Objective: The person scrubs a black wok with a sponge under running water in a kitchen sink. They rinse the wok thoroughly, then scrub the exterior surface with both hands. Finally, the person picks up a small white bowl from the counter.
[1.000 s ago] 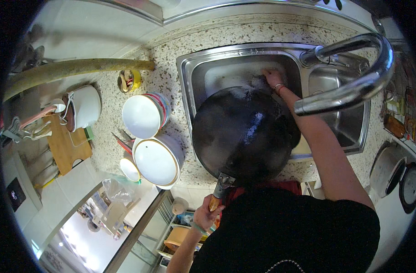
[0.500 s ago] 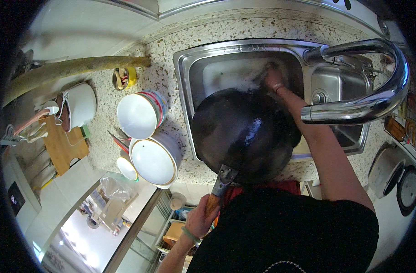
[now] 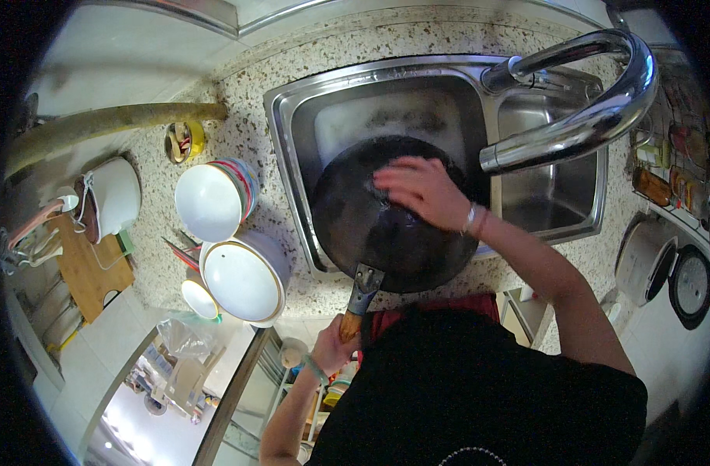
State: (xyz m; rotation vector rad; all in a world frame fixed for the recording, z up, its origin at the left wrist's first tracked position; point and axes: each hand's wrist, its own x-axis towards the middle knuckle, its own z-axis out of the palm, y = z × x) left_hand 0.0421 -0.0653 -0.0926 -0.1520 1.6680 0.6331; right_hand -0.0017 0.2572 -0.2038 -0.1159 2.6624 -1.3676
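Wok (image 3: 362, 245) sits over the near part of the sink's left basin (image 3: 304, 136), its handle (image 3: 351, 325) clamped in the left hand (image 3: 333, 349) at the near left. The right hand (image 3: 426, 193), down at the basin's far right half a second ago, is now over the wok's dark face, giving both hands to it; its fingers blur outstretched, and whether they grip anything I cannot tell.
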